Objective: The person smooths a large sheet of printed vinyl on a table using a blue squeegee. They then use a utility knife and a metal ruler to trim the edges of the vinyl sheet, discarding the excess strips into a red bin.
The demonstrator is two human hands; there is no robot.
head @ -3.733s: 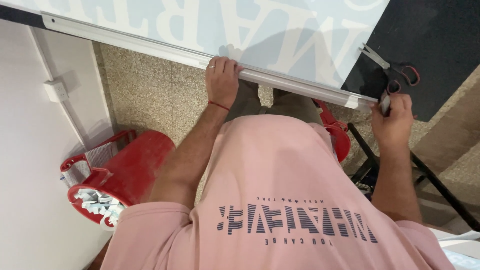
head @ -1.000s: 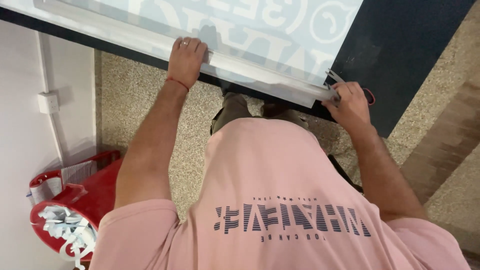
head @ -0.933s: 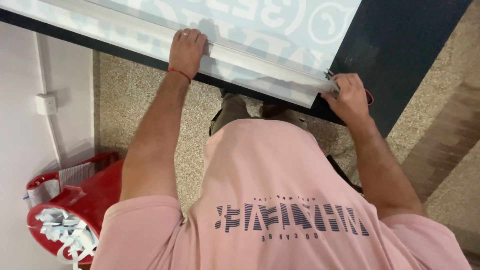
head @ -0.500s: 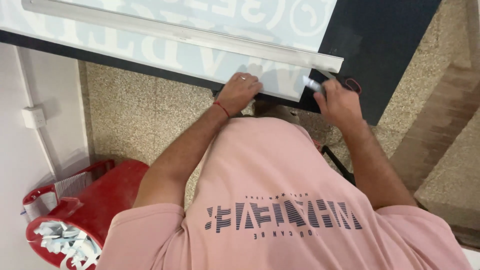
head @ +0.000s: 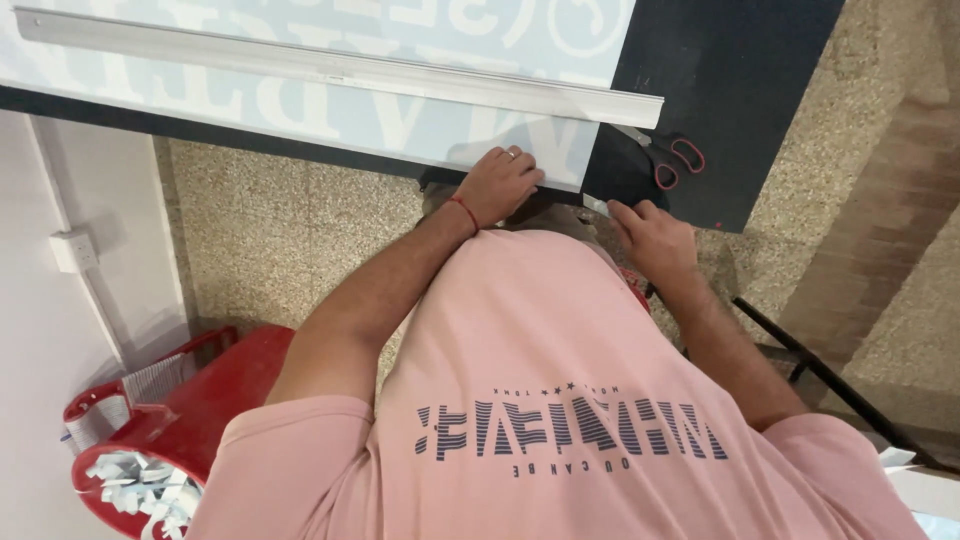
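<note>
A pale blue sheet (head: 330,115) with large white letters lies on a dark tabletop (head: 740,90). A long aluminium straightedge (head: 340,70) rests across the sheet, away from both hands. My left hand (head: 500,183), with a red thread at the wrist, curls its fingers over the sheet's near edge close to its right corner. My right hand (head: 650,235) lies stretched on the table's front edge just right of that corner, its fingertips at a small pale piece (head: 597,205). Red-handled scissors (head: 670,155) lie on the tabletop just beyond my right hand.
A red bin (head: 170,440) with shredded pale paper scraps stands on the speckled floor at lower left. A white wall with a socket (head: 75,250) runs along the left. A black frame bar (head: 830,380) slants under the table at right.
My left hand has left the straightedge and slid right to the sheet's near edge. My right hand has come away from the scissors and dropped to the table's front edge. The view has shifted.
</note>
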